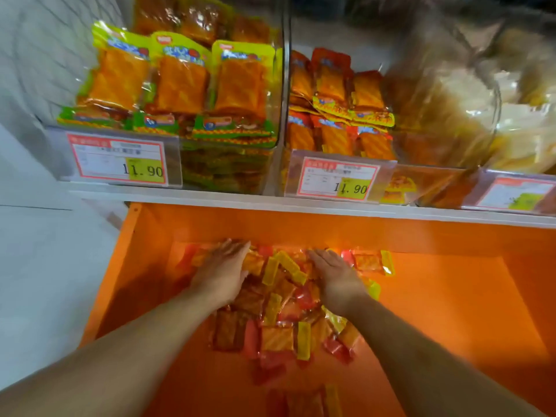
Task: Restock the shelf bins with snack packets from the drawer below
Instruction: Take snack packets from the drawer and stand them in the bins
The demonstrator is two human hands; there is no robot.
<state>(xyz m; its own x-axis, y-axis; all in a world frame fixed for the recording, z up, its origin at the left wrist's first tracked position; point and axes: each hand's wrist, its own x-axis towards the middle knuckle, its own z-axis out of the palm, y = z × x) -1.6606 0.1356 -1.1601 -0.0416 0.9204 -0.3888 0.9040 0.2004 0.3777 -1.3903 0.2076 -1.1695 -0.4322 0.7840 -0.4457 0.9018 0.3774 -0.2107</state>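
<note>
Up top, a white shelf (270, 203) carries clear bins: left bin (228, 167) packed w/ green-edged snack packs (180, 82), middle bin (388, 176) w/ red-and-yellow packs (337, 94), and a blurred bin (445, 94) of pale bags at right. Price tags (117, 159) reading 11.90 sit on the bin fronts; a third tag (514, 194) at far right is too blurred to read. Shelf edge overhangs the back of the drawer. Pale floor (45, 251) at left.

Below, the orange drawer (451, 296) is pulled out, w/ a loose pile of snack packets (279, 296) on its bottom, mostly toward the back-middle. Both hands are down in it, fingers straight and spread flat: left hand (222, 275) rests on the pile's left side, right hand (337, 275) on its right side, packets lying between and under them. More packets (304, 401) lie nearer the front, apart from the hands.
</note>
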